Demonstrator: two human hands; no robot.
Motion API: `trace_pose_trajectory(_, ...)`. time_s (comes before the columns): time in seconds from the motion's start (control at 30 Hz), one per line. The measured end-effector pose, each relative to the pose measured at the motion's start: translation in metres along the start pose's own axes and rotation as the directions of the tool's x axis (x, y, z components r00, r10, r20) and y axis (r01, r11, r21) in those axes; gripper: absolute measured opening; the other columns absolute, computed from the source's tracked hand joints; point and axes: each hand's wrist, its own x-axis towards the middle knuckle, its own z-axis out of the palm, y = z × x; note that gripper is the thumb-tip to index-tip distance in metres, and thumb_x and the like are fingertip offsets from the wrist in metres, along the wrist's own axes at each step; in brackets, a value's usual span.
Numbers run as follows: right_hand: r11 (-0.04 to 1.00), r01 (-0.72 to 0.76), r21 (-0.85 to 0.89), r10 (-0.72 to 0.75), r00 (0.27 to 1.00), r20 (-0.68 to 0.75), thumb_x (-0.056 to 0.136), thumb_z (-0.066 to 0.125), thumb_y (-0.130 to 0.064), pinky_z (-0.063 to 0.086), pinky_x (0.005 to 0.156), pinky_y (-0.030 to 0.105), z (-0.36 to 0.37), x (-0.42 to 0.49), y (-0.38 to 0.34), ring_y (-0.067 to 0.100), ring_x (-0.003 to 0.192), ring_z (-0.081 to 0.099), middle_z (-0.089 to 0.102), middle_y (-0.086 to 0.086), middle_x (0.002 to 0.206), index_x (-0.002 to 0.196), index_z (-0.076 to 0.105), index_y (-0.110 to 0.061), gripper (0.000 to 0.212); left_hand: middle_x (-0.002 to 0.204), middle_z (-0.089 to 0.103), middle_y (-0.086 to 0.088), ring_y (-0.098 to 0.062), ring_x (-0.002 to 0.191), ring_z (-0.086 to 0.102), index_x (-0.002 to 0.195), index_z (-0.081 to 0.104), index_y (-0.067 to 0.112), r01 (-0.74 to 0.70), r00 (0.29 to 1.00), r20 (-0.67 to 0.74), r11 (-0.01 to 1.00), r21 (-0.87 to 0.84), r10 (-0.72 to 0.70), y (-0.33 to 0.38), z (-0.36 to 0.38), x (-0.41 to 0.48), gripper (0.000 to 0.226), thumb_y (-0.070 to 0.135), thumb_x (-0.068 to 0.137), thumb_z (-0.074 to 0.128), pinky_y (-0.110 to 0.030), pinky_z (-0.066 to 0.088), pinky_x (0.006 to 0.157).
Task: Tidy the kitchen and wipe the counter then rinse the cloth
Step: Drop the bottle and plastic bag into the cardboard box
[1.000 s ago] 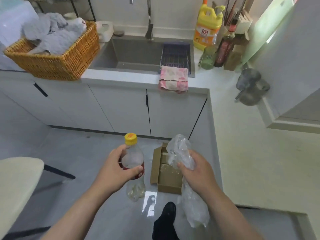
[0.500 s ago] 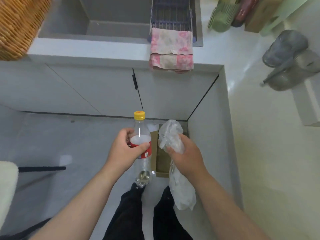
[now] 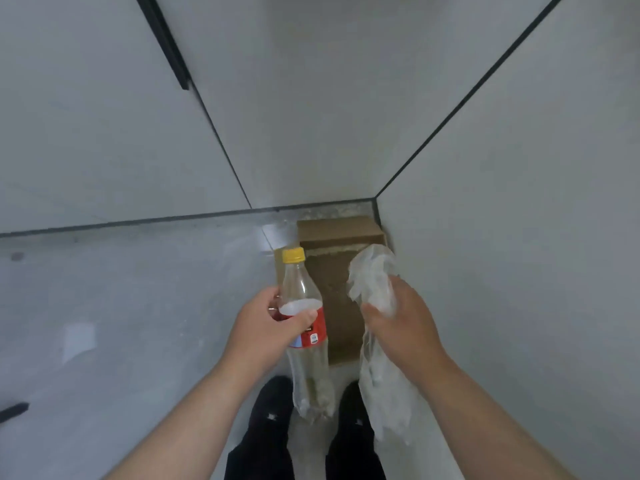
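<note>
The box is seen nearer than before; the bottle is gripped by the left hand, the bag by the right hand; its red label cannot be read.

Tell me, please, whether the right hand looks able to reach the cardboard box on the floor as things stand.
Probably yes. The right hand, gripping a crumpled plastic bag, is held over the open cardboard box, and nothing lies between them. Being full, it could only drop the bag in.

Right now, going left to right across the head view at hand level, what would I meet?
Left hand → plastic bottle it grips → cardboard box on the floor → right hand, gripping a clear plastic bag.
</note>
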Motion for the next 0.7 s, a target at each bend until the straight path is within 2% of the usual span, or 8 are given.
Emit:
trace_pose_trajectory(0.07,0.999,-0.023,-0.031,0.022,1.0,-0.016,0.091,0.064,-0.021,0.038,0.061,0.002,0.02,0.026,0.036,-0.013,0.083,0.052,0.052,-0.025,0.094,0.11,0.045,-0.041,0.034,0.092,0.057,0.023,0.005,0.078,0.059,0.095,0.054,0.039,0.022,0.999,0.03,0.999,0.024,-0.023,-0.03,0.013,0.037,0.029,0.03,0.081,0.078,-0.009,0.045,0.057)
trace_pose_trajectory(0.13,0.998,-0.045,-0.045,0.043,0.998,-0.036,0.089,0.065,-0.022,0.038,0.064,0.006,0.041,0.051,0.072,-0.001,0.091,0.057,0.056,-0.02,0.097,0.112,0.05,-0.036,0.03,0.099,0.062,0.019,0.003,0.084,0.061,0.104,0.057,0.034,0.039,0.997,0.069,0.997,0.06,-0.043,-0.059,0.027,0.073,0.033,0.036,0.079,0.078,-0.012,0.047,0.064)
trace_pose_trajectory(0.2,0.996,-0.069,-0.05,0.067,0.997,-0.04,0.088,0.066,-0.024,0.041,0.067,0.011,0.059,0.074,0.106,0.004,0.096,0.059,0.061,-0.012,0.105,0.123,0.055,-0.031,0.038,0.103,0.059,0.019,0.0,0.085,0.059,0.112,0.054,0.034,0.042,0.996,0.078,0.993,0.108,-0.051,-0.08,0.043,0.104,0.041,0.041,0.08,0.077,-0.013,0.045,0.063)
trace_pose_trajectory(0.27,0.997,-0.06,-0.044,0.059,0.998,-0.02,0.088,0.066,-0.02,0.05,0.064,0.016,0.073,0.092,0.133,0.006,0.089,0.064,0.065,-0.008,0.101,0.122,0.058,-0.029,0.036,0.111,0.056,0.013,-0.003,0.087,0.056,0.133,0.047,0.029,0.05,0.997,0.054,0.988,0.149,-0.058,-0.098,0.058,0.13,0.062,0.046,0.08,0.075,-0.012,0.042,0.06)
trace_pose_trajectory(0.3,0.998,-0.047,-0.038,0.047,0.999,-0.009,0.089,0.065,-0.017,0.054,0.062,0.02,0.078,0.101,0.144,0.008,0.083,0.066,0.067,-0.006,0.094,0.116,0.061,-0.027,0.029,0.114,0.057,0.009,-0.003,0.085,0.055,0.135,0.044,0.028,0.053,0.997,0.039,0.986,0.156,-0.06,-0.105,0.066,0.141,0.065,0.048,0.081,0.074,-0.011,0.041,0.057)
trace_pose_trajectory(0.4,0.999,-0.024,-0.031,0.023,1.0,-0.012,0.089,0.063,-0.008,0.056,0.061,0.022,0.088,0.12,0.17,0.008,0.073,0.067,0.068,-0.001,0.082,0.1,0.064,-0.026,0.022,0.113,0.059,0.009,-0.006,0.088,0.056,0.127,0.048,0.022,0.06,0.998,0.02,0.984,0.17,-0.065,-0.124,0.089,0.168,0.054,0.051,0.085,0.068,-0.011,0.038,0.055)
trace_pose_trajectory(0.57,0.999,-0.013,0.03,0.014,0.999,-0.048,0.089,0.063,-0.007,0.052,0.059,0.017,0.101,0.148,0.202,0.005,0.075,0.066,0.068,-0.004,0.084,0.1,0.064,-0.03,0.026,0.092,0.061,0.006,-0.009,0.081,0.061,0.109,0.053,0.021,0.078,0.995,0.05,0.974,0.212,-0.09,-0.145,0.135,0.204,0.03,0.046,0.093,0.058,-0.021,0.045,0.058)
trace_pose_trajectory(0.7,0.999,-0.006,0.046,0.008,0.999,-0.052,0.091,0.063,-0.012,0.052,0.061,0.015,0.108,0.171,0.217,0.001,0.08,0.065,0.068,-0.006,0.088,0.101,0.063,-0.03,0.02,0.099,0.06,-0.001,-0.015,0.088,0.063,0.115,0.049,0.016,0.139,0.987,0.064,0.981,0.134,-0.149,-0.15,0.159,0.233,0.028,0.035,0.096,0.058,-0.027,0.053,0.068)
